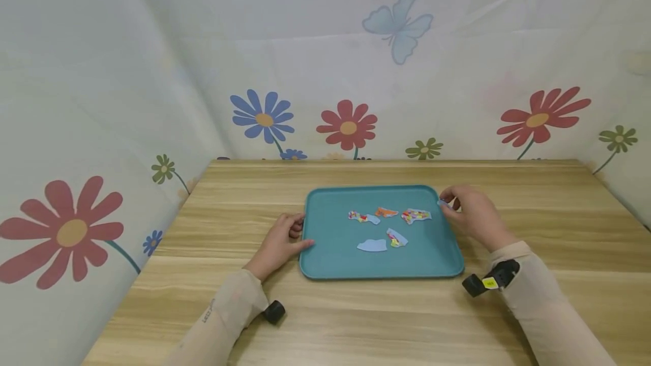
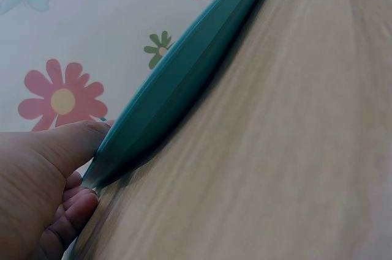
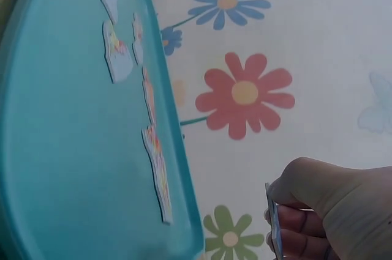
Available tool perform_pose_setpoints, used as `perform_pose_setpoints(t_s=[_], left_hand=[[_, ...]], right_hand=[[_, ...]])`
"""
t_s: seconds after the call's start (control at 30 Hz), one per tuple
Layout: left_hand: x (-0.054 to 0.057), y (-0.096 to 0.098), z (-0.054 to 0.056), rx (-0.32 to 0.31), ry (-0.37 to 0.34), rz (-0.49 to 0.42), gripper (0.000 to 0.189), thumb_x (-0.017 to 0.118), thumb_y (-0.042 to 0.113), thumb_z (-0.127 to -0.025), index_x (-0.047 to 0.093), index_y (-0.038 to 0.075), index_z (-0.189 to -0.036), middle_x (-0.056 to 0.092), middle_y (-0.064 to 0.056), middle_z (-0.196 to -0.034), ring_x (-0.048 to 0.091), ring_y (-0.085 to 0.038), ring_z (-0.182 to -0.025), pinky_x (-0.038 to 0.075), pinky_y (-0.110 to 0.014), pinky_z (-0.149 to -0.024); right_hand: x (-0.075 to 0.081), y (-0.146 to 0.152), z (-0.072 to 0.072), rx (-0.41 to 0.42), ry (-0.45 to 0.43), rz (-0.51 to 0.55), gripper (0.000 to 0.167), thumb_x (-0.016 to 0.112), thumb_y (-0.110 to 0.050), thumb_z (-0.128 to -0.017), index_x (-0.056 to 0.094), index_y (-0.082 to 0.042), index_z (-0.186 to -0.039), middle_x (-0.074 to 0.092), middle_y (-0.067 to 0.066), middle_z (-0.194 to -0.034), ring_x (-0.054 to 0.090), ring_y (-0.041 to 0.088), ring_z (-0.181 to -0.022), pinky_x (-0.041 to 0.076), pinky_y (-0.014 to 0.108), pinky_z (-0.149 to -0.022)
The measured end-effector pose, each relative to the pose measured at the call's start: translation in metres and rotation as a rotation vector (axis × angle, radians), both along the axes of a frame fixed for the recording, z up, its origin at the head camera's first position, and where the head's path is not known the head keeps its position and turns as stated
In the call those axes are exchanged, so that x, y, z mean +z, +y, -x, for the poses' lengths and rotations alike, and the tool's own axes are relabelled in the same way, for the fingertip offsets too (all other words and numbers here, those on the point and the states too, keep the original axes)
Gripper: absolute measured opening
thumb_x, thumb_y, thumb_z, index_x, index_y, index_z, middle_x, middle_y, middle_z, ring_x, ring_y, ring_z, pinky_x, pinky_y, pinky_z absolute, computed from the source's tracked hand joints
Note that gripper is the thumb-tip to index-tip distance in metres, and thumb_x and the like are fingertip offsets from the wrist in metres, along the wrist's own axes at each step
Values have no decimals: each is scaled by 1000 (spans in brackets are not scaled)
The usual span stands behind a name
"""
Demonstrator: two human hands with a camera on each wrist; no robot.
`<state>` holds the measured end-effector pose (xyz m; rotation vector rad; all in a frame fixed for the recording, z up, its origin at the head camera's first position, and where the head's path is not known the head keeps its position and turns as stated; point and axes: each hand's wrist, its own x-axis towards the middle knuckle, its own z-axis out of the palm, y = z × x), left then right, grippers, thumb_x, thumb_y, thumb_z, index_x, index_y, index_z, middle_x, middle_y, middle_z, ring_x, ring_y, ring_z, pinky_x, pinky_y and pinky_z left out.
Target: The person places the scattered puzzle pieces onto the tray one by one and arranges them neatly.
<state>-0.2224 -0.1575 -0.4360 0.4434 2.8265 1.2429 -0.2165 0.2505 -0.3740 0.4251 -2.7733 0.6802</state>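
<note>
A teal tray [image 1: 335,261] lies on the wooden table with several thin, flat puzzle pieces on it. My left hand [image 1: 278,246] grips the tray's left rim, its thumb over the edge and its fingers curled at the outer side, as the left wrist view shows. Just off the tray's upper right corner, my right hand [image 1: 475,216] pinches a pale blue puzzle piece [image 3: 274,220] between thumb and fingers, held on edge. On the tray are an orange piece [image 1: 386,212], two patterned ones [image 1: 416,216] in the same row, a plain pale blue piece [image 1: 372,245] and another patterned piece [image 1: 396,238].
The wooden table [image 1: 356,321] runs back to a white cloth backdrop [image 1: 305,44] printed with flowers and a butterfly. A black wrist camera [image 1: 274,312] sits by the left sleeve, another camera [image 1: 475,285] by the right one.
</note>
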Motion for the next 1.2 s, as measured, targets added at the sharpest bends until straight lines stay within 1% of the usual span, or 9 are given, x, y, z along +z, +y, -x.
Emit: perform_pose_setpoints(t_s=[0.13,0.23,0.43,0.6,0.73,0.9,1.07,1.2], left_hand=[[0,0,1,1,-5,-5,68,77,23,-83,46,0,-140,53,-12,-114,55,-19,-97,49,-36,-89],[1,1,1,2,-8,-8,68,77,22,-83,47,0,-139,53,-12,-114,55,-19,-97,49,-36,-90],[-2,1,2,1,-6,-2,67,77,22,-83,47,0,-139,54,-12,-114,55,-19,-97,49,-36,-89],[-5,0,3,0,0,-5,67,77,23,-83,48,0,-138,54,-11,-113,56,-18,-96,50,-35,-88],[-5,0,2,0,-3,-9,67,77,23,-82,48,0,-138,54,-11,-114,56,-18,-96,50,-36,-89],[-3,0,2,0,-4,-12,67,77,22,-82,48,0,-138,54,-11,-114,56,-19,-97,50,-36,-89],[-3,0,2,2,-4,-12,67,77,22,-82,48,0,-138,54,-11,-114,56,-18,-96,49,-36,-89],[-2,0,2,3,-2,-10,67,77,23,-82,48,0,-138,54,-12,-113,56,-18,-96,49,-35,-88]], right_hand=[[3,-9,-3,28,-24,-2,16,66,-8,-88,66,4,-98,64,17,-91,59,26,-78,48,33,-64],[2,-14,-4,52,-29,-4,13,66,-7,-87,66,2,-96,64,15,-90,58,25,-78,48,32,-64],[-7,-25,-6,107,-7,-27,10,68,-5,-85,66,0,-93,63,11,-87,58,21,-74,47,30,-63],[-15,-35,-8,141,-38,-52,13,69,-5,-84,66,0,-96,65,10,-90,58,20,-75,49,32,-65],[-21,-41,-10,149,-42,-77,15,70,-7,-84,67,-2,-98,66,9,-93,58,17,-75,50,31,-65],[-28,-45,-10,158,-35,-84,14,71,-8,-83,67,-4,-96,65,7,-91,56,13,-74,49,28,-64],[-30,-48,-10,164,-54,-92,13,71,-9,-82,66,-5,-93,64,5,-89,56,12,-74,48,28,-64],[-32,-49,-10,165,-51,-110,11,72,-10,-82,66,-7,-91,63,4,-88,57,12,-74,49,28,-64]])
